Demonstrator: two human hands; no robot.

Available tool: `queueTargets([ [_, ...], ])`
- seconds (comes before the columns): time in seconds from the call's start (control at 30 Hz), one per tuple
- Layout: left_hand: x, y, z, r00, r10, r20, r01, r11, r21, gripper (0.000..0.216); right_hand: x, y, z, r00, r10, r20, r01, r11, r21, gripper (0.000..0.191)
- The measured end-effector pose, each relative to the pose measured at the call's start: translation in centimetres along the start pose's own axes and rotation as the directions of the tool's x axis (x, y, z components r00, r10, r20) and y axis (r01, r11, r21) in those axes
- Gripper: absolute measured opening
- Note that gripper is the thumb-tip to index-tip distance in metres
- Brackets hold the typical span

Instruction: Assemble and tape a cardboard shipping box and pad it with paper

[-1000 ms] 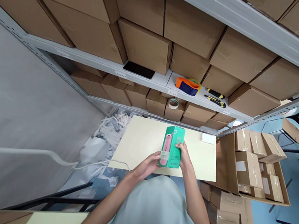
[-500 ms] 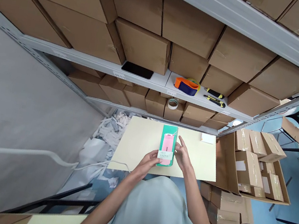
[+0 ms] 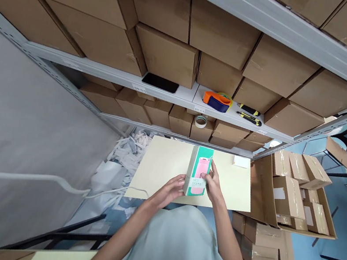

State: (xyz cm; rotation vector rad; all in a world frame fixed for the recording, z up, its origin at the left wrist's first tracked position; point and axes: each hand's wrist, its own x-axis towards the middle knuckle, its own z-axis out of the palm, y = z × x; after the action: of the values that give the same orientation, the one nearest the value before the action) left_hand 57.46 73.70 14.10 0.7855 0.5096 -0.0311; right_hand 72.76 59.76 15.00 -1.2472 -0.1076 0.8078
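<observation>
A green product box (image 3: 198, 170) with a pink bottle pictured on its face is held over the pale yellow table (image 3: 160, 168). My left hand (image 3: 171, 189) grips its lower left edge. My right hand (image 3: 213, 185) presses on its right side, thumb on the front. The box stands roughly upright, its printed face turned toward me and a pale side panel showing on the left.
Shelving ahead holds brown cartons, a black phone (image 3: 160, 83), an orange tape dispenser (image 3: 217, 100), utility knives (image 3: 249, 113) and a tape roll (image 3: 201, 120). An open carton of small taped boxes (image 3: 297, 192) sits to the right. Paper scraps (image 3: 121, 156) lie on the floor at left. A small white item (image 3: 242, 161) rests on the table.
The box has been turned in my hands: first its side showed, then its front, now its front with a pale left panel. My right hand let go briefly and now grips the box again.
</observation>
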Motion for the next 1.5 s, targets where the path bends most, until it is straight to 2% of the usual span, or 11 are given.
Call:
queueTargets([
  [0.13,0.3,-1.0,-0.9,0.98,-0.045,0.195,0.082,0.979,-0.185,0.049,-0.4,0.4,0.1,0.997,0.026,0.074,-0.033,0.995,0.093,0.072],
  [0.27,0.6,-1.9,-1.2,0.982,-0.003,0.19,0.037,0.983,-0.178,0.053,-0.4,1.1,0.4,0.992,0.02,0.122,-0.036,0.991,0.126,0.053],
  [0.33,0.5,-1.9,-1.2,0.992,0.01,0.124,0.005,0.992,-0.124,0.056,-0.2,1.0,0.4,0.988,0.03,0.149,-0.045,0.994,0.097,0.062],
  [0.43,0.4,-1.4,-1.6,0.998,0.031,-0.045,-0.032,0.999,-0.013,0.059,0.2,0.8,0.0,0.986,0.034,0.161,-0.033,0.999,-0.006,0.093],
  [0.5,0.4,-1.1,-2.3,0.984,0.064,-0.167,-0.055,0.997,0.055,0.058,0.6,0.9,-0.4,0.986,0.029,0.163,-0.012,0.995,-0.104,0.111],
  [0.6,0.7,-1.2,-3.8,0.949,0.116,-0.292,-0.083,0.989,0.123,0.057,1.1,1.8,-0.6,0.982,0.061,0.18,-0.011,0.964,-0.265,0.124],
  [0.8,1.2,-2.9,-8.1,0.874,0.188,-0.449,-0.098,0.972,0.215,0.058,1.6,6.3,1.0,0.924,0.278,0.262,-0.126,0.87,-0.477,0.109],
  [1.0,2.0,-4.5,-13.9,0.812,0.189,-0.552,-0.082,0.973,0.214,0.063,3.7,10.7,4.7,0.825,0.45,0.342,-0.279,0.851,-0.445,0.109],
  [1.13,3.3,-4.4,-18.1,0.773,0.185,-0.607,-0.073,0.976,0.204,0.059,5.9,14.3,7.6,0.824,0.477,0.304,-0.351,0.853,-0.387,0.101],
  [1.33,6.4,-3.5,-24.0,0.725,0.18,-0.665,-0.034,0.973,0.227,0.048,8.7,19.4,12.1,0.848,0.516,0.12,-0.464,0.832,-0.303,0.094],
  [1.5,7.9,-2.0,-26.5,0.696,0.263,-0.668,-0.083,0.954,0.289,0.039,10.0,21.0,15.4,0.875,0.481,0.056,-0.455,0.856,-0.247,0.085],
])
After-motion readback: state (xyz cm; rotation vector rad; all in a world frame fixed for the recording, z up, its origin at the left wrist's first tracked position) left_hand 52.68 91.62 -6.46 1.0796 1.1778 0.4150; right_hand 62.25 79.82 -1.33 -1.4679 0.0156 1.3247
